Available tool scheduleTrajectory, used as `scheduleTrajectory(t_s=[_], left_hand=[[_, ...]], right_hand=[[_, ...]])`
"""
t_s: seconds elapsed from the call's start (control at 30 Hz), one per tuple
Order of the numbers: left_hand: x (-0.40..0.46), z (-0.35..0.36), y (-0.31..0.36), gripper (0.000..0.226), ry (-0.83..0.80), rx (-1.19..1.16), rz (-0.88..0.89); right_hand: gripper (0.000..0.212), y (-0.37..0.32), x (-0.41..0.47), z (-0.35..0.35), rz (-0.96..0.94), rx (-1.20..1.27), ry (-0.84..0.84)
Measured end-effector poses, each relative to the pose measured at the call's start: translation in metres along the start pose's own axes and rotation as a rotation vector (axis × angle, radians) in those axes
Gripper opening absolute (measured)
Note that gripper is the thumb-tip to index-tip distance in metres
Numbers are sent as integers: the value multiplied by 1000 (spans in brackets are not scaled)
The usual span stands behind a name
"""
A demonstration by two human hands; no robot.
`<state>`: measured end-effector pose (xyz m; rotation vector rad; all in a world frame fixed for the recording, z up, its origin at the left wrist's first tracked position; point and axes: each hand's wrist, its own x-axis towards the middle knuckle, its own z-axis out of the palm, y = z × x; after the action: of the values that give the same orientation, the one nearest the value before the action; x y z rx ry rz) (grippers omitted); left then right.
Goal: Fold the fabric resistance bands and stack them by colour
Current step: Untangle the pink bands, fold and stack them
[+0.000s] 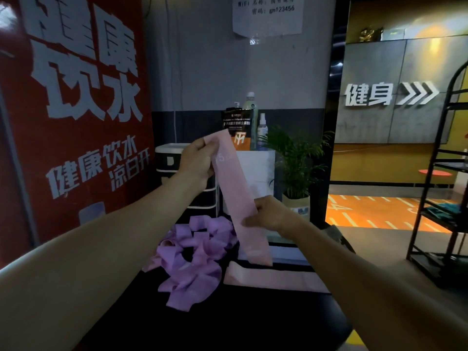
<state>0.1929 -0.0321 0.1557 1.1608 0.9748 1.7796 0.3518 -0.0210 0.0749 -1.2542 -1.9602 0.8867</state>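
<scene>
Two hands stretch a long pale-pink fabric band (235,196): left hand (196,160) grips its top, right hand (268,214) pinches midway; fold best with ends matched squarely

A matt, finely woven pink fabric band (234,188) hangs pinched between a left hand (196,160) and a right hand (268,214), above a crumpled heap of soft purple cloth bands (192,252) and a flat pink band (273,278) of the same dull weave. They lie on a bench (228,323) with a dark, smooth, faintly shiny top. Behind stand a glossy foil-like pouch (236,127), a clear plastic spray bottle (262,127), a taped paper notice (267,15) and a black matt metal rack (440,173).
</scene>
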Motion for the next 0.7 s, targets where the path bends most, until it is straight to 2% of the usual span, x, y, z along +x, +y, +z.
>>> scheduleTrajectory(t_s=[0.1, 0.3, 0.43, 0.53, 0.6, 0.7], left_hand=[[0, -8, -11, 10, 96, -89, -44], [-8, -19, -49, 14, 223, -122, -121], [-16, -25, -78, 16, 262, -98, -181], [-29, -24, -99, 16, 290, -66, -245], [-37, -24, -108, 27, 335, -65, -283], [-43, -30, -121, 38, 326, -6, -349]], right_hand=[[24, 23, -13, -11, 58, -135, -16], [22, 57, -39, -31, 93, -320, -32], [8, 81, -57, -41, 100, -368, 52], [27, 105, -64, -47, 101, -386, 119], [37, 121, -72, -52, 141, -405, 133], [34, 139, -88, -59, 238, -279, 175]])
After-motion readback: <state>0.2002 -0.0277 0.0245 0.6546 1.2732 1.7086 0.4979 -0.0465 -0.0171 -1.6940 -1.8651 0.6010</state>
